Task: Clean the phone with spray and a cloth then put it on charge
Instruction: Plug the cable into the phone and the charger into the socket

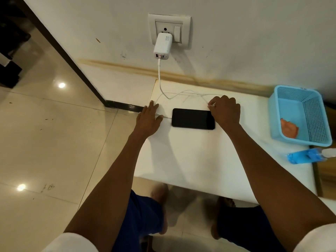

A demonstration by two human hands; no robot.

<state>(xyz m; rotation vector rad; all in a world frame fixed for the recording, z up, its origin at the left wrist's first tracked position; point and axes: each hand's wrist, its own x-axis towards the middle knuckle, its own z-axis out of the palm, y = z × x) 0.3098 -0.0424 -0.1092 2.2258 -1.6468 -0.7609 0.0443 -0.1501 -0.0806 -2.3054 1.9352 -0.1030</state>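
Note:
A black phone (193, 118) lies flat, screen up, on the white table (190, 157). A white charging cable (160, 79) runs from the white charger (163, 46) in the wall socket (169, 30), loops across the table and meets the phone's left end. My left hand (149, 119) rests with fingers spread at the table's left edge, touching the cable just left of the phone. My right hand (225, 110) is curled over the phone's right end, its thumb and fingertips pinching a loop of the cable.
A blue plastic basket (300, 115) at the table's right holds an orange cloth (289, 129). A blue spray bottle (309, 155) lies on its side in front of the basket. Tiled floor lies to the left, and my legs are below the table's front edge.

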